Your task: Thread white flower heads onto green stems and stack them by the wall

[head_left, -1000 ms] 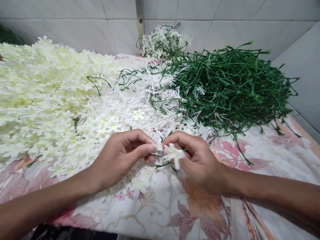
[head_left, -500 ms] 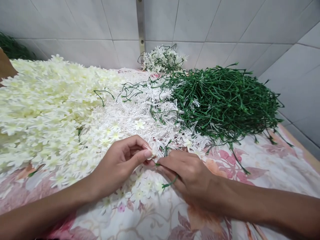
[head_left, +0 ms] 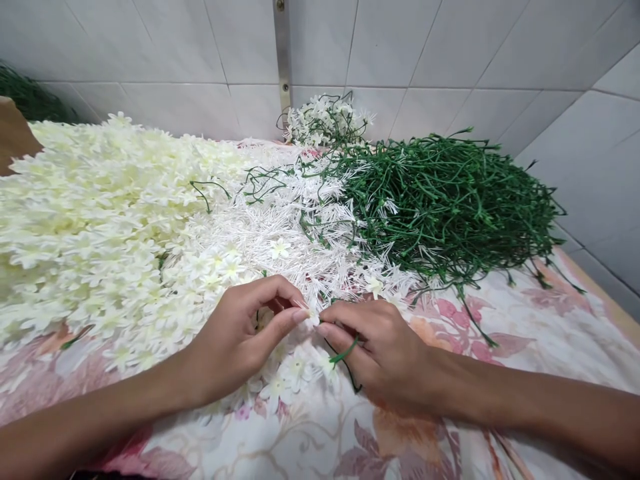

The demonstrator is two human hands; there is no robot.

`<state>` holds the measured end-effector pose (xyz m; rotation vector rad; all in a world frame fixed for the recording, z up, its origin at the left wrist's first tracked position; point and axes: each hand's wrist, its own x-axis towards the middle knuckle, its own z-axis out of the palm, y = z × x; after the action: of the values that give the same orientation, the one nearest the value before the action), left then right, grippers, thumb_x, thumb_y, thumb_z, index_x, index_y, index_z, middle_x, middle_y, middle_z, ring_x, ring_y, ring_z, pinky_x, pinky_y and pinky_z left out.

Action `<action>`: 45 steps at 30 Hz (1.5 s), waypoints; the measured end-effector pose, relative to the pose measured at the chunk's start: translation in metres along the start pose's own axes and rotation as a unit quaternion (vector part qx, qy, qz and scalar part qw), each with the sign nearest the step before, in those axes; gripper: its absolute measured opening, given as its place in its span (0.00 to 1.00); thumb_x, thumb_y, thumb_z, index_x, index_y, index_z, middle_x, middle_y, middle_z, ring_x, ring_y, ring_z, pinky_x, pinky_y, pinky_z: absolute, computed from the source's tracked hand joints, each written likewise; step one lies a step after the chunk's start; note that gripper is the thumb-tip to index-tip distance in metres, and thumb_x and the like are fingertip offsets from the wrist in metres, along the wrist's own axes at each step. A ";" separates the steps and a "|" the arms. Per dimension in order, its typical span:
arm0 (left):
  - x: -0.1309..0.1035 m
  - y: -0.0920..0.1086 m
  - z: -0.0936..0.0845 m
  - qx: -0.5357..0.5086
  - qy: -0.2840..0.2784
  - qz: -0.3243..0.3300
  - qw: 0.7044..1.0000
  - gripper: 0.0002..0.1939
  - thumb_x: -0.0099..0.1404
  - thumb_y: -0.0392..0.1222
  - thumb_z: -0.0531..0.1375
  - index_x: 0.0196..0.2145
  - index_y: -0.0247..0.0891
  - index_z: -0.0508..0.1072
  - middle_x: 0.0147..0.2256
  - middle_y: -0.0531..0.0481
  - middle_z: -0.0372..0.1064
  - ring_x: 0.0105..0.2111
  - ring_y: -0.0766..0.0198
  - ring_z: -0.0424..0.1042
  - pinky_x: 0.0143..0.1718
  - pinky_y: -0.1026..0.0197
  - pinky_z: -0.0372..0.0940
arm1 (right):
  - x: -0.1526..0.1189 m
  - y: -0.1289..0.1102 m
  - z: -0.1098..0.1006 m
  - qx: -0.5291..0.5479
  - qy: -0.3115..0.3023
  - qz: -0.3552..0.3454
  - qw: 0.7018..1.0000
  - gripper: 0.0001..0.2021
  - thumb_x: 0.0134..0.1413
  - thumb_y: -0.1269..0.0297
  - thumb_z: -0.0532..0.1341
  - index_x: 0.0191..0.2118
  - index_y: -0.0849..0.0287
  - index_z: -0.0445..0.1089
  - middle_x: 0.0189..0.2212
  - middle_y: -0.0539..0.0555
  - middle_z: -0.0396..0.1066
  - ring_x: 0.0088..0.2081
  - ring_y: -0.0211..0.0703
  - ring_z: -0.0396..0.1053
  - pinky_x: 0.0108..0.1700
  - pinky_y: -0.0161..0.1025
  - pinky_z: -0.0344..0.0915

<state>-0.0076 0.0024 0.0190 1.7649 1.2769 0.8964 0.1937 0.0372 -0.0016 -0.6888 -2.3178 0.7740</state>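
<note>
Between finger and thumb, my left hand (head_left: pixel 250 333) pinches a small white artificial flower (head_left: pixel 313 315). My right hand (head_left: pixel 380 343) is closed on a green plastic stem (head_left: pixel 345 353), whose loose ends stick out below the fingers. The fingertips of both hands nearly meet at the flower, so the join between flower and stem is mostly hidden. Just beyond them lies a heap of thin white stamens (head_left: pixel 260 230). Several loose white blossoms (head_left: pixel 287 380) lie under and between my hands.
A large pile of cream-white blossoms (head_left: pixel 100 200) spreads on the left. Green stems (head_left: pixel 450 200) are heaped on the right. At the wall stands a bunch of flowers on stems (head_left: pixel 325 120). A floral cloth (head_left: pixel 300 440) covers the surface; tiled walls (head_left: pixel 400 47) bound the back and right.
My right hand has turned slightly, and the stem's loose ends now hang differently below it. The white flower now shows between both hands' fingertips.
</note>
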 end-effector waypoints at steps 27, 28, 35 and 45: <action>0.001 -0.003 0.002 0.151 -0.017 0.094 0.984 0.05 0.67 0.33 0.56 0.34 0.39 0.71 0.30 0.54 0.72 0.29 0.69 0.71 0.32 0.70 0.61 | -0.003 0.005 0.004 -0.060 0.002 -0.032 0.998 0.12 0.63 0.69 0.52 0.28 0.61 0.67 0.19 0.48 0.64 0.20 0.34 0.58 0.24 0.33 0.53; 0.001 -0.003 0.003 0.153 -0.016 0.093 0.984 0.05 0.67 0.33 0.56 0.34 0.39 0.70 0.30 0.54 0.72 0.29 0.69 0.71 0.32 0.69 0.62 | -0.003 0.005 0.004 -0.059 0.001 -0.030 0.998 0.12 0.62 0.69 0.52 0.28 0.61 0.67 0.20 0.48 0.64 0.20 0.34 0.58 0.24 0.33 0.53; -0.001 -0.007 0.009 0.173 -0.001 0.103 0.980 0.06 0.67 0.34 0.54 0.34 0.39 0.69 0.30 0.52 0.73 0.29 0.67 0.72 0.31 0.67 0.64 | -0.004 0.005 0.005 -0.055 -0.005 -0.017 0.998 0.11 0.62 0.68 0.51 0.28 0.59 0.64 0.19 0.47 0.62 0.19 0.34 0.55 0.24 0.34 0.51; -0.003 -0.007 0.010 0.189 0.003 0.127 0.974 0.06 0.67 0.32 0.54 0.35 0.39 0.68 0.29 0.52 0.71 0.28 0.68 0.71 0.30 0.68 0.62 | -0.004 0.006 0.005 -0.056 -0.020 -0.010 0.998 0.10 0.61 0.69 0.51 0.28 0.59 0.62 0.19 0.47 0.61 0.20 0.35 0.54 0.24 0.34 0.50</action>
<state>-0.0030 -0.0005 0.0080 2.2647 1.3091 0.8365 0.1947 0.0370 -0.0099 -0.7030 -2.4147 0.6579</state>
